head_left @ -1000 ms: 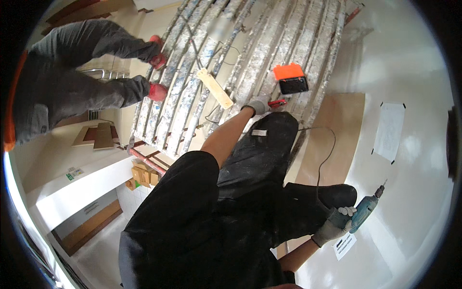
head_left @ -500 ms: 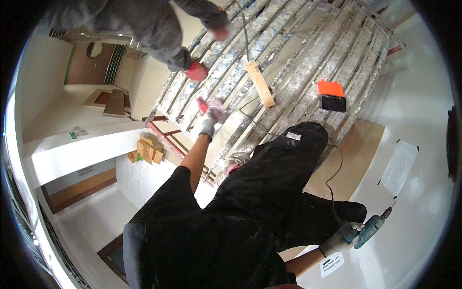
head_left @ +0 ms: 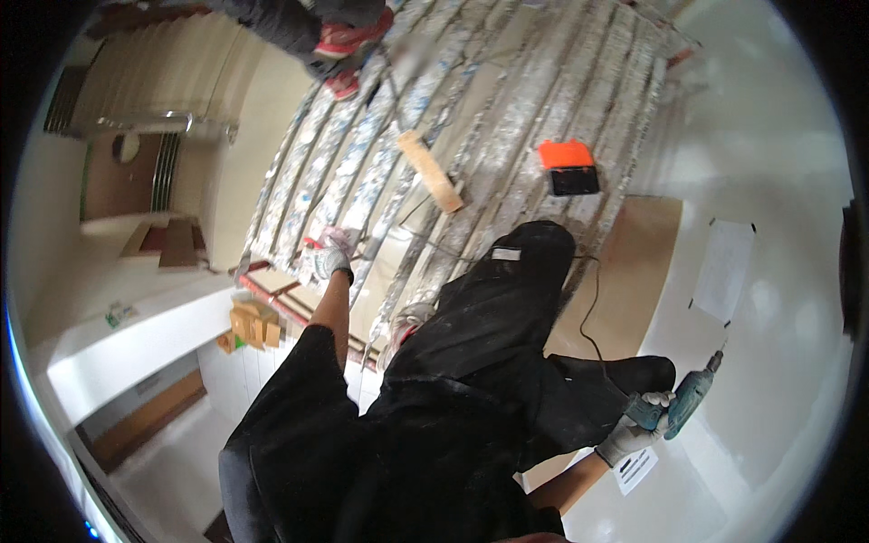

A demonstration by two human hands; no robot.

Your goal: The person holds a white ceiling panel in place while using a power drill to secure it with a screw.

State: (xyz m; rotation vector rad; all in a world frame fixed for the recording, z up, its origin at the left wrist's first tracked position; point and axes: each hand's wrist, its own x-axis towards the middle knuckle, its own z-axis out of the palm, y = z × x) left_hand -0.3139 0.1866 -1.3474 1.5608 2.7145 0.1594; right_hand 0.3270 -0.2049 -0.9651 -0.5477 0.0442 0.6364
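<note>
My gloved left hand [head_left: 328, 263] is low over the left end of the paint-splattered slatted platform [head_left: 339, 185]. Its fingers are closed on a small pinkish, see-through packet [head_left: 338, 239] with a red part beside it; blur hides its exact kind. Off to the right, my gloved right hand [head_left: 635, 437] grips a teal corded drill [head_left: 692, 404], its bit pointing up toward the white wall. From the drill a dark cord [head_left: 590, 328] runs past my knee onto the slats.
A wooden block [head_left: 430, 172] lies on the slats, with an open orange-and-black case [head_left: 572, 168] to its right. A co-worker's red shoes [head_left: 351, 39] stand at the far left. Cardboard boxes [head_left: 255, 324] sit below the platform's red frame [head_left: 281, 294]. Paper [head_left: 724, 271] is taped on the wall.
My left hand has moved left and nearer with the pinkish packet. The co-worker has shifted in view, showing both red shoes. My view has turned somewhat; the drill stays in my right hand.
</note>
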